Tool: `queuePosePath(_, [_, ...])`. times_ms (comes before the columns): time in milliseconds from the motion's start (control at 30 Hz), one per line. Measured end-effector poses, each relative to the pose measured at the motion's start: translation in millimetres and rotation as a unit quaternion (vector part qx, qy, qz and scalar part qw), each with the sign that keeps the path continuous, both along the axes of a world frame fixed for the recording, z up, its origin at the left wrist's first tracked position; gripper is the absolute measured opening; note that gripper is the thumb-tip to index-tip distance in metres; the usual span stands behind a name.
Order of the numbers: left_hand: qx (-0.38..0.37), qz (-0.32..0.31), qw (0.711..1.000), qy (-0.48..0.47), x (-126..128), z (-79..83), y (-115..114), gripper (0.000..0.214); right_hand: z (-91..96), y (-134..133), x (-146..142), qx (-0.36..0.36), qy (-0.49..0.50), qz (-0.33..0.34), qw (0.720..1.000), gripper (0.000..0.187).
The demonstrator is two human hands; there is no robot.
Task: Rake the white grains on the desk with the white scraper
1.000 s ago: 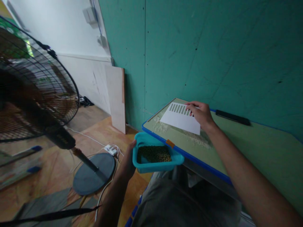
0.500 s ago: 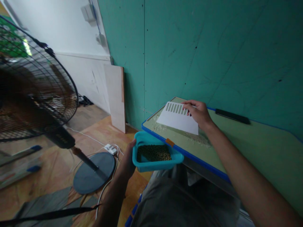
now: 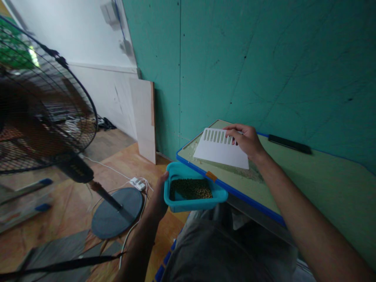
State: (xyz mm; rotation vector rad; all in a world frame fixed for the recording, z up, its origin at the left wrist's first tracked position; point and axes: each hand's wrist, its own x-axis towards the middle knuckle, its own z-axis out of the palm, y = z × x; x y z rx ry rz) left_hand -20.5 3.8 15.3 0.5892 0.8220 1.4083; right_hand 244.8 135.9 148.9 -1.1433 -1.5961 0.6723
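My left hand [image 3: 158,197] grips the left side of a teal plastic tray [image 3: 217,195] and holds it just below the table's blue front edge [image 3: 232,190]. The tray holds a layer of small greenish and yellow beans [image 3: 190,188]. My right hand [image 3: 246,141] is closed on the slotted end of a flat white plastic scraper [image 3: 220,149]. The scraper lies on the green tabletop [image 3: 308,176] near its left corner. Pale grains [image 3: 249,174] are scattered on the table around the scraper's edge.
A long black object [image 3: 289,143] lies on the table by the teal wall. A standing fan [image 3: 44,113] with a round base [image 3: 116,212] stands on the floor at left, with cables and a power strip [image 3: 137,183]. A wooden board [image 3: 143,119] leans on the wall.
The scraper has slid a little toward the table's front left edge and now covers more of the pale grains. The tray has stayed in place under the edge.
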Motion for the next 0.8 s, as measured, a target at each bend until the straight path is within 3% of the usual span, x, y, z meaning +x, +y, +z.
queuePosePath(367, [-0.022, 0.009, 1.0, -0.005, 0, -1.2, 0, 0.044, 7.7, 2, 40, -0.074, -0.023, 0.01, 0.997, 0.019])
queuePosePath(800, [-0.011, 0.01, 1.0, 0.012, -1, -1.5, 1, 0.041, 7.5, 1, 39, -0.089, 0.017, 0.042, 0.995, 0.018])
